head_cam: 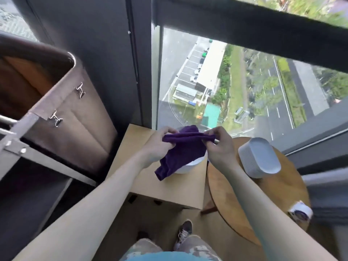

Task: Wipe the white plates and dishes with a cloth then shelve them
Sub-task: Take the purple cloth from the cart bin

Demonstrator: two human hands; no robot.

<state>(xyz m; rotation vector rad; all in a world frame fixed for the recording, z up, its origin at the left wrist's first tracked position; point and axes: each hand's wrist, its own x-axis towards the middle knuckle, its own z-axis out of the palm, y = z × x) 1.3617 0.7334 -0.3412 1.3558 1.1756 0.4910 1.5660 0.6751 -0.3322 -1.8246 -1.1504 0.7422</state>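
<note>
— Purple cloth (183, 147) was where?
— Stretched between both hands: left hand (157, 146) and right hand (219, 146) each pinched its top edge, above a white dish (188, 167) on the pale wooden surface (169, 191).
— Other dishes?
— White stack (259, 157) sat on the round surface (235, 204) beside.

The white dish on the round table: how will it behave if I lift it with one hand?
The dish looks like glazed ceramic, so it is probably rigid, rather heavy for its size, and breakable. Its smooth, slightly shiny surface may slip in one hand. Its broad, rounded-rectangle shape should not roll if pushed on the round table.
</note>
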